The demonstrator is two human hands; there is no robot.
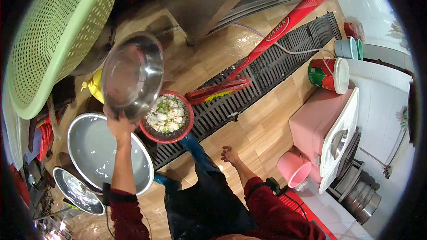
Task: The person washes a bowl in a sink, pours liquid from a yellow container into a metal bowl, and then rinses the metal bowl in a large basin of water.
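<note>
While the left hand has its grip clamped on the rim of the steel bowl, the bowl is held up, tilted on edge, inside facing the camera. It looks empty and wet, so I'd judge the rinse or tip-out is about done and setting it down is what's left.

Just beside its lower edge, the red bowl sits on the floor, full of white and green food scraps, at the edge of the drain grate. Below-left is a big basin, seemingly with water, and a smaller steel basin overlaps its lower edge.

Right hand hangs free over the wood-look floor, fingers loosely apart, holding nothing.

Further out: green basket top left, red mop lying across the grate, pink bin and stacked pots at right.
</note>
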